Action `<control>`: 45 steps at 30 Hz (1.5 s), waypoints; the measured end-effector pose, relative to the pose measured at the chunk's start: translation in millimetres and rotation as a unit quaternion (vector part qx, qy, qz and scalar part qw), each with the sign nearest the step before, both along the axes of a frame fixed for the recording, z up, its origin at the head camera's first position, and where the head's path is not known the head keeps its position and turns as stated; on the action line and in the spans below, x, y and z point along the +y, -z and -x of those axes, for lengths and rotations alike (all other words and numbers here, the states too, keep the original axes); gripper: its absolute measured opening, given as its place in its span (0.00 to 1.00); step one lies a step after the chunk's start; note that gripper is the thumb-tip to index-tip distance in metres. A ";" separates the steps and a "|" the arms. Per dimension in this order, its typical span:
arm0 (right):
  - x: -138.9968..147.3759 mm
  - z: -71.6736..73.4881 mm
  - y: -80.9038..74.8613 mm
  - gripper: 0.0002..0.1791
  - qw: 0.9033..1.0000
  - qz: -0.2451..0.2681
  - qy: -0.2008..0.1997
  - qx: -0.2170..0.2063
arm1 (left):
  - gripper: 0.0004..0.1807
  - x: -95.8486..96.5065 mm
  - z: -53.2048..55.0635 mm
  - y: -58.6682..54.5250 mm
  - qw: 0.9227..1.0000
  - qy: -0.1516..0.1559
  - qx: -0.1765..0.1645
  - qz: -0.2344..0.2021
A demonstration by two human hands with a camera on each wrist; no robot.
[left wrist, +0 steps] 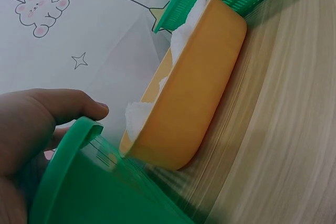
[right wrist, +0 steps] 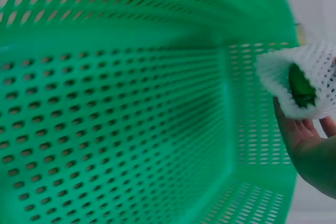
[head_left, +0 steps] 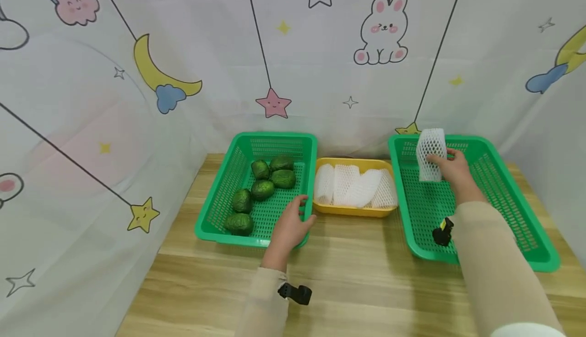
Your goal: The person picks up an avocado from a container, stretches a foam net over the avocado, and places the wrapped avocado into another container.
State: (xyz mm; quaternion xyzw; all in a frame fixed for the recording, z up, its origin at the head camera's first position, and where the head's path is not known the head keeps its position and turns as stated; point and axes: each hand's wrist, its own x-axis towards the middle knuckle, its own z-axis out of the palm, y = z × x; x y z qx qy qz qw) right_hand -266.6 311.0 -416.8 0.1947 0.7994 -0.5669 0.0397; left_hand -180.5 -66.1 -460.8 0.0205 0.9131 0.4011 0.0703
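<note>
My right hand (head_left: pixel 453 171) grips a white foam net sleeve (head_left: pixel 431 156) above the back of the right green basket (head_left: pixel 526 194). Inside the sleeve's mouth shows a dark green avocado (right wrist: pixel 302 86) in the right wrist view; from the head camera the mesh hides it. Over at the left green basket (head_left: pixel 208 209), my left hand (head_left: pixel 291 225) is at the right rim near the front corner, fingers loosely bent. The left wrist view has its extended digit just above the rim. Several dark green avocados (head_left: pixel 263 190) lie in that left basket, mostly toward its left and back.
Between the baskets sits a yellow tray (head_left: pixel 357 211) with several white foam net sleeves (head_left: pixel 346 181). All three containers stand on a wood-grain table (head_left: pixel 348 276). A white cloth printed with cartoon figures (head_left: pixel 320 72) hangs behind and along the left side.
</note>
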 end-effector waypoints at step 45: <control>2.8 0.5 -6.8 0.47 0.978 -0.033 -0.188 -0.087 | 0.30 0.2 -2.7 1.3 1.000 -0.022 0.010 -0.006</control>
